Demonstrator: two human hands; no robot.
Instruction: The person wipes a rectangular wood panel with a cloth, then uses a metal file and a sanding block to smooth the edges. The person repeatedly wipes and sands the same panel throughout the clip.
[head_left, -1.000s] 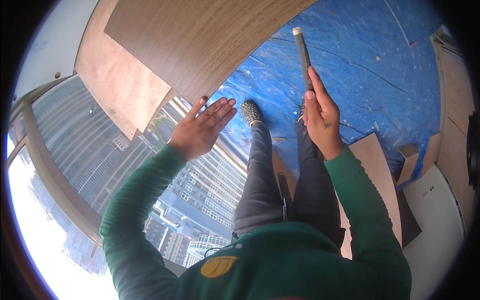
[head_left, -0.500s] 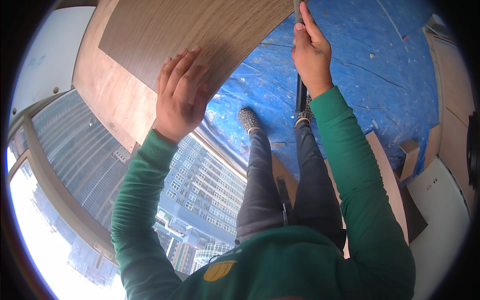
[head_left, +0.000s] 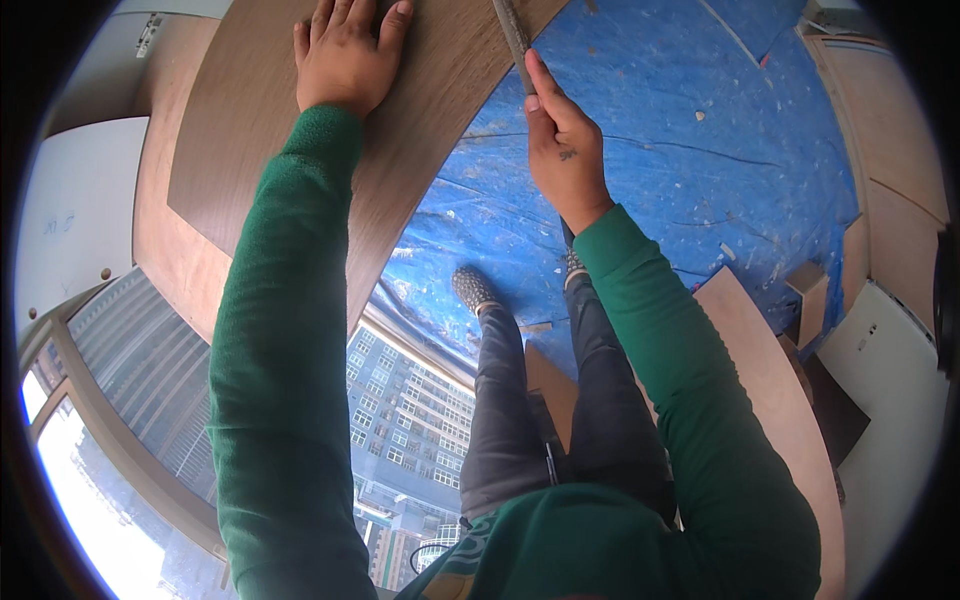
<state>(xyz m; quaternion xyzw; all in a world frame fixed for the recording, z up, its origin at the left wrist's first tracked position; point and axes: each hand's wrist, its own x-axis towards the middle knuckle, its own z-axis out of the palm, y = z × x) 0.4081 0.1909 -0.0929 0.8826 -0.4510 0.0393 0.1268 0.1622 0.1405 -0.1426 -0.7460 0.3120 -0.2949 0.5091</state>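
Note:
My left hand [head_left: 348,58] lies flat with fingers spread on a brown wood-grain panel [head_left: 240,150], well up its surface. In my right hand [head_left: 570,155] is a long, narrow grey file [head_left: 511,32], with the index finger and thumb stretched along it. The file slants up and left to the panel's right edge; whether it touches the edge cannot be made out. Its far end runs out of the picture at the top. Part of its dark handle [head_left: 567,235] shows below my hand.
The panel rests on a paler plywood board [head_left: 165,215]. A blue sheet [head_left: 660,190] with scraps covers the floor around my feet. At the left are a white panel [head_left: 85,220] and a window frame [head_left: 120,430]. Plywood offcuts [head_left: 770,380] and a pale panel [head_left: 880,370] stand at the right.
My left hand has slid forward, farther up the panel, its arm stretching out. My right hand has moved left with the file, closer to the panel's edge. The view has shifted slightly.

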